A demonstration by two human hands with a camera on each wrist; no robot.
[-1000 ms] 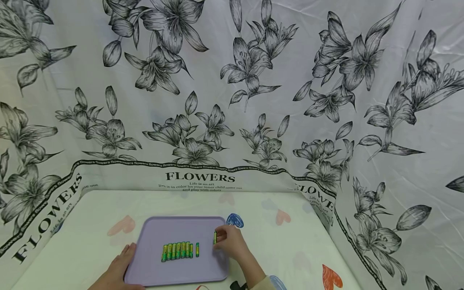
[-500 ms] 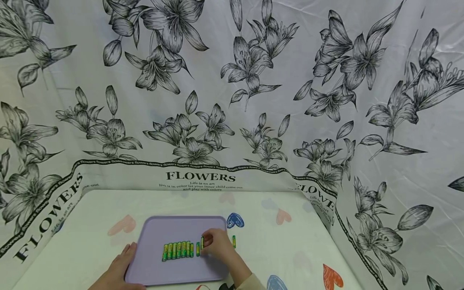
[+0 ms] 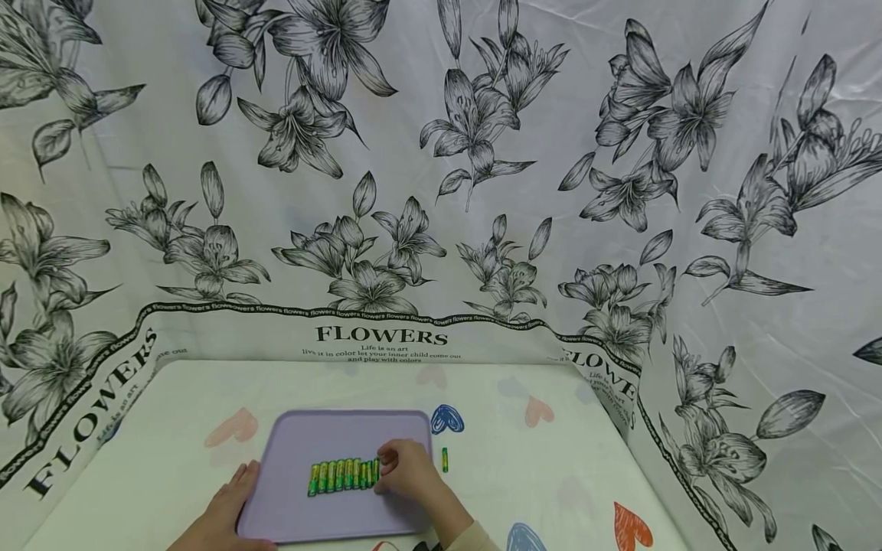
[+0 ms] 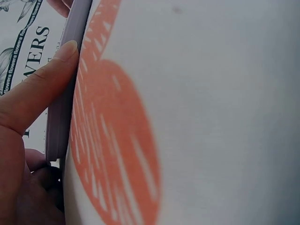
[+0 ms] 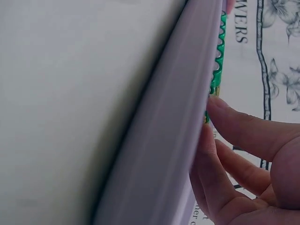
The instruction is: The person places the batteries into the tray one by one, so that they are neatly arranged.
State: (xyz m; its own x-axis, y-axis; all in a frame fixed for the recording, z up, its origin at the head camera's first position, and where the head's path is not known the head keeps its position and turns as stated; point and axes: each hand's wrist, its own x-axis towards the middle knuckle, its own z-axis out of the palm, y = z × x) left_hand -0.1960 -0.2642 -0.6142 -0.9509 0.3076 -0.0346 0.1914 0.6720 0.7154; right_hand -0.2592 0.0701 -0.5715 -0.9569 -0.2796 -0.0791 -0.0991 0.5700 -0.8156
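A lavender tray [image 3: 303, 505] lies on the table and carries a row of several green batteries [image 3: 338, 474] side by side. My right hand [image 3: 403, 474] is on the tray at the row's right end, its curled fingers pinching a battery against the row. In the right wrist view the fingertips [image 5: 220, 110] touch the green batteries [image 5: 217, 61] just above the tray's rim [image 5: 159, 140]. My left hand [image 3: 227, 505] rests flat at the tray's left edge. Its thumb [image 4: 42, 84] presses straight against the rim [image 4: 61, 112].
One loose green battery [image 3: 445, 459] lies on the white tablecloth just right of the tray. The cloth carries printed hearts, among them a blue one [image 3: 446, 418] and a red one [image 3: 630, 526]. A flower-printed curtain [image 3: 441, 191] closes off the back and sides.
My right hand carried a battery left from the tray's right edge to the end of the row. The gap at the row's right end has closed. My left hand has stayed put.
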